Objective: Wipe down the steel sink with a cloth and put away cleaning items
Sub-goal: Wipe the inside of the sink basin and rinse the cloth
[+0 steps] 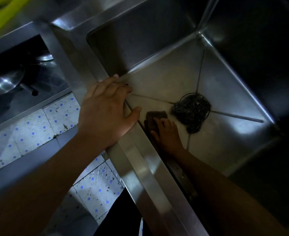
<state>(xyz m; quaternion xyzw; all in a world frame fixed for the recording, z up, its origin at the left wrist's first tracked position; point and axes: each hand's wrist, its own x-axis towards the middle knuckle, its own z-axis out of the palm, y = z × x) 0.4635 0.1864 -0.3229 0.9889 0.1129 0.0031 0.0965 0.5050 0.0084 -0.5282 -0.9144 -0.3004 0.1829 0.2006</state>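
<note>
Well, far to the left of the sink, up in the corner, there is something bright yellow. Below it, still left of the sink, shiny steel bowls sit on a dark shelf. Under that is the floor, with pale tiles and little blue dots.

Next comes the left hand. It rests on the near rim of the sink. Its fingers are loose and spread apart, and they hang a bit over the edge. It holds nothing.

Just inside the rim, down at the bottom of the sink, lies a brown cloth. It sits against the near wall of the sink. The right hand is on top of the cloth. Its fingers lie flat over the cloth and press on it. They are not wrapped around it.

A little more to the right, near the cloth but not touching it, is a dark steel scrubber. It is a fuzzy ball of wire and it sits in the middle of the sink floor, right on the round drain.

The right side of the sink is very dark.
</note>
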